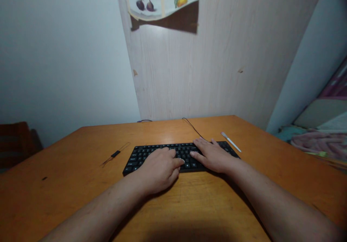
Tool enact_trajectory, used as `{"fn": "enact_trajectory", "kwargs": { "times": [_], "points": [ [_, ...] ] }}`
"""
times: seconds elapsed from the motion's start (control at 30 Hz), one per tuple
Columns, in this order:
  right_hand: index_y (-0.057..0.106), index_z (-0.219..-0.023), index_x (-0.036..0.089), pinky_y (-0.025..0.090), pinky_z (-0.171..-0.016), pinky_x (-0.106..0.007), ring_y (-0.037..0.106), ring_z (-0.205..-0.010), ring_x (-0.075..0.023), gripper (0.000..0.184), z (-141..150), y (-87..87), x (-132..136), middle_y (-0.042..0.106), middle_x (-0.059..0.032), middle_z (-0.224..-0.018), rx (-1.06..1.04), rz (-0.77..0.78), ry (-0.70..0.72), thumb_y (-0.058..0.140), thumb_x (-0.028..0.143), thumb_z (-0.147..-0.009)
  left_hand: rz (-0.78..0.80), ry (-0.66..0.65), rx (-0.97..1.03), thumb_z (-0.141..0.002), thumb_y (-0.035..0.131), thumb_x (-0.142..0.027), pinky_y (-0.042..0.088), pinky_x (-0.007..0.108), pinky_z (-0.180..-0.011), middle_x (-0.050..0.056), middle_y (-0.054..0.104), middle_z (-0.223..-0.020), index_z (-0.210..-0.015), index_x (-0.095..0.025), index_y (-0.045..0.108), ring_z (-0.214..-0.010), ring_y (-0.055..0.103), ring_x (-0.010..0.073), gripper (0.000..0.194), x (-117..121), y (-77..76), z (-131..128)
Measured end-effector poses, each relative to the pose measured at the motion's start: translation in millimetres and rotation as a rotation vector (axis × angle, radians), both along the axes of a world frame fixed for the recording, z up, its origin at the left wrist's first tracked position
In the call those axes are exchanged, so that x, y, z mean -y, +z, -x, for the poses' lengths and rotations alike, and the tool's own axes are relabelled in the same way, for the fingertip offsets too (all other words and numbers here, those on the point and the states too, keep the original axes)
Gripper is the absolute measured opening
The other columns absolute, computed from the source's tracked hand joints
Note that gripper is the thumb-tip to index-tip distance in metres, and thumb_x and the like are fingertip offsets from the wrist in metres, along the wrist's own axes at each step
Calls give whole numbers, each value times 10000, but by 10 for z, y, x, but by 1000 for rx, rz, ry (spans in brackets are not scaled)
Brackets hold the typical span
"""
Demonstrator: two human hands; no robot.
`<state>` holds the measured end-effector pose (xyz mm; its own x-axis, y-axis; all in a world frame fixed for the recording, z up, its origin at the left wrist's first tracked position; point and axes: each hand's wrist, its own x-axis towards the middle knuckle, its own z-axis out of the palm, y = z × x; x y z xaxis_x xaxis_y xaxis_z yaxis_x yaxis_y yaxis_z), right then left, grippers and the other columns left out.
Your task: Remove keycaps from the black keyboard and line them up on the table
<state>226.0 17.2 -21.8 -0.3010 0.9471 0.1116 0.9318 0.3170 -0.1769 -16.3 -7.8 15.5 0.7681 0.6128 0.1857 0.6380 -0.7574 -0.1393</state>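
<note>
A black keyboard (189, 165) lies flat on the orange-brown wooden table, in the middle of the head view. Over its left half rests my left hand (161, 169), palm down, its fingers bent over the keys and partly hidden, its thumb stretched towards the lower middle keys. My right hand (210, 155) is spread over the right part, with fingers reaching to the upper rows and the thumb apart on the middle keys. Neither hand holds anything. A thin black cable (193, 128) runs from behind the keyboard to the table's far edge.
Left of the keyboard lies a small black piece with a cord loop (115, 154). A slim white stick, perhaps a pen or brush (231, 142), lies at the right. A tiny dark bit (45, 178) is far left. A wooden chair (15, 144) and bedding (317, 142) flank the table (176, 213).
</note>
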Motion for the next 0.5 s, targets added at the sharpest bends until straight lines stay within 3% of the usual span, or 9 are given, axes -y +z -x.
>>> {"fn": "enact_trajectory", "kwargs": {
  "times": [0.3, 0.5],
  "points": [
    [361, -1452, 138, 146, -1114, -577, 241, -1402, -306, 760, 25, 46, 31, 329, -144, -1503, -3, 5, -1, 220, 650, -908, 18, -2, 6, -889, 419, -290, 390, 344, -693, 65, 554, -837, -1029, -254, 677, -767, 498, 204, 296, 2, -2, 5],
    [367, -1450, 159, 139, -1114, -575, 243, -1401, -309, 751, 11, 42, 20, 335, -141, -1501, 0, 6, -2, 215, 655, -907, -13, 63, 28, -877, 429, -274, 401, 358, -713, 75, 572, -846, -1018, -244, 690, -787, 511, 217, 298, -24, 2, 6]
  ]
}}
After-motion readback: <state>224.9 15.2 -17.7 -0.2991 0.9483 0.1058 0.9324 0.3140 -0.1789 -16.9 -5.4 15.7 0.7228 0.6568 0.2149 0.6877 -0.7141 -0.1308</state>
